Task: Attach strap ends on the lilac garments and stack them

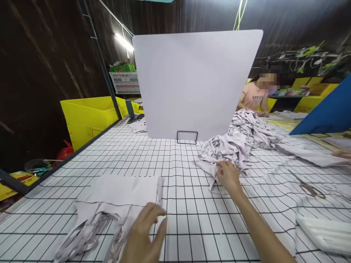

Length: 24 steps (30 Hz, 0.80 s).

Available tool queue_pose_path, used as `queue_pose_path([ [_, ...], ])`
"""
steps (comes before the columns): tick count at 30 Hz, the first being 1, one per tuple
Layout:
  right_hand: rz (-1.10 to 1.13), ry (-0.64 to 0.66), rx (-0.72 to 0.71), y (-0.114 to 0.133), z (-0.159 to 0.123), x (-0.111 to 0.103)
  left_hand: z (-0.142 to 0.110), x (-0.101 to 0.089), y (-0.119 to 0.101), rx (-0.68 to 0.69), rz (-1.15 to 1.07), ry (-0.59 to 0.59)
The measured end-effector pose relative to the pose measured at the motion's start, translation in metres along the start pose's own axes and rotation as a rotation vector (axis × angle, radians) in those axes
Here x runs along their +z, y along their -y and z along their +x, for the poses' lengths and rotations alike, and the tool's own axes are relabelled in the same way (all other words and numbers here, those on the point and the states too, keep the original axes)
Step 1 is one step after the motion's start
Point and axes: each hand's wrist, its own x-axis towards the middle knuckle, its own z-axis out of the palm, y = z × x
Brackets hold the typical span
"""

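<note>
My right hand (229, 178) reaches to the near edge of a tangled heap of pale fabric pieces (248, 126). Its fingers are closed on a white cloth piece (206, 166) that lies at the front of the heap. My left hand (145, 233) hovers at the lower middle, thumb and fingers apart with nothing between them. Just left of it, a layered stack of flat white cloth pieces (120, 190) lies on the table, with strap-like strips (85, 237) trailing toward me. The left hand hides part of the stack's near right corner.
A white upright board (194, 84) stands on the grid-patterned tabletop (189, 219). Scissors (312, 189) and a white folded item (326, 233) lie to the right. A blue board (326, 109) leans far right. Yellow bins (87, 117) flank the left edge. A co-worker (256, 93) sits behind the heap.
</note>
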Motion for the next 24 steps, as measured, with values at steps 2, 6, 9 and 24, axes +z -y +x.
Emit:
queue_pose_path([
  [2,-0.034,0.062,0.003,-0.017,0.011,-0.008,0.026,0.031,-0.013,0.091,0.008,0.144],
  [6,-0.05,0.159,-0.048,-0.039,-0.004,-0.028,0.077,0.086,-0.031,0.209,0.1,0.396],
  [9,-0.009,0.188,-0.082,-0.051,-0.028,-0.049,0.113,0.119,-0.044,0.279,0.237,0.474],
  [24,0.104,0.012,0.051,-0.113,-0.092,-0.077,0.128,0.133,-0.046,0.386,0.407,0.482],
])
